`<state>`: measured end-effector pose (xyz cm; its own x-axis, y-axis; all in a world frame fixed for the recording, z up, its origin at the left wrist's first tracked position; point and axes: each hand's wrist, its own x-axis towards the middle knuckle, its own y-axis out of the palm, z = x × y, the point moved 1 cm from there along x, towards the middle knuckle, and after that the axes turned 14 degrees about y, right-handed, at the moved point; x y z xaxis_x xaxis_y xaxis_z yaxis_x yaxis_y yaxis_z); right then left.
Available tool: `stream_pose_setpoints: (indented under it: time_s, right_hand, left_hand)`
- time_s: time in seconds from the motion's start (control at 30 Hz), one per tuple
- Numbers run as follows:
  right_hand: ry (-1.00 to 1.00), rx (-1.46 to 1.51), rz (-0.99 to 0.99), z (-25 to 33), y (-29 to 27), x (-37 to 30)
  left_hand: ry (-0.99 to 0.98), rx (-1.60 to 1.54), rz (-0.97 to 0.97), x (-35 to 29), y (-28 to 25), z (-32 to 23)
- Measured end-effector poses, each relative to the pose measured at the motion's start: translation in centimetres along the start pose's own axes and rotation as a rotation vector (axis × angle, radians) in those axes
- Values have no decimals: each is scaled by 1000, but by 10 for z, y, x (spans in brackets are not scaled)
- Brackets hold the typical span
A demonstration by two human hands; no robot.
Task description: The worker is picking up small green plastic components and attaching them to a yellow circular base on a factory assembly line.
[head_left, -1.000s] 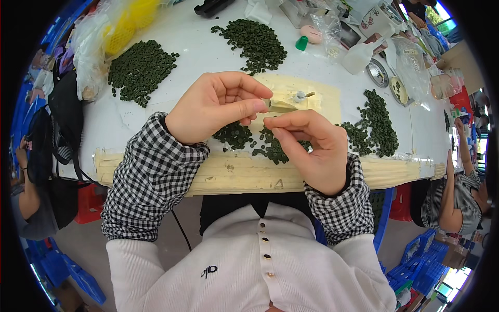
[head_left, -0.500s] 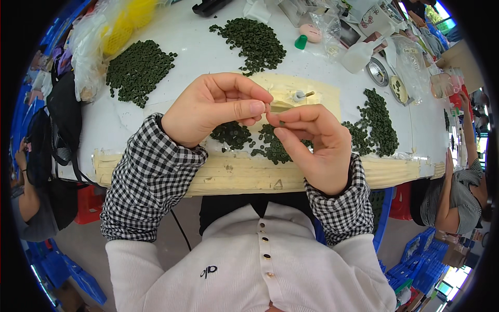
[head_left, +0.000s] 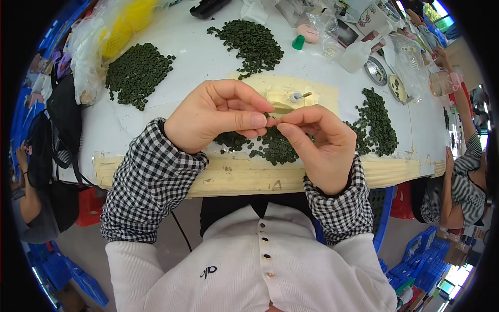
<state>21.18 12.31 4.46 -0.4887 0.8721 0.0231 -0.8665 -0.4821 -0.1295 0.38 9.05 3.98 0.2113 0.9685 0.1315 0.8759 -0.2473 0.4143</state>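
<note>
My left hand (head_left: 218,112) is closed in a pinch, with a tiny dark green piece (head_left: 266,115) showing at its fingertips. Thumb and forefinger of my right hand (head_left: 323,145) are pressed together just beside it; whatever they hold is too small to make out. Below the hands lies a heap of small dark green ring-like pieces (head_left: 275,148), partly hidden by my fingers. Beyond my right hand, a small pale holder with a metal pin (head_left: 300,96) stands on a cream-taped pad (head_left: 325,106).
More green pieces lie in a left pile (head_left: 138,75), a far pile (head_left: 254,47) and a right pile (head_left: 377,122). Cream tape covers the table's front edge (head_left: 234,174). Plastic bags (head_left: 93,62), a white bottle (head_left: 356,56) and round tins (head_left: 376,70) stand around. People sit at both sides.
Both hands stay pinched together and have shifted slightly. A green speck showed at my right fingertips before; now one shows at my left fingertips. At the right, another person's arm has moved.
</note>
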Motion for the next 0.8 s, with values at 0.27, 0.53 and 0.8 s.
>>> stream_pose_setpoints:
  time_s: [0.27, 0.53, 0.8]
  right_hand:
    - [-86, -98, -24, 4, 3, 1]
    - [-174, -213, -70, 2, 5, 3]
    - [-216, -234, -103, 3, 6, 3]
  left_hand:
    - [26, 42, -5, 0, 6, 0]
    - [67, 138, -36, -2, 11, 0]
    - [69, 150, -72, -3, 13, -1]
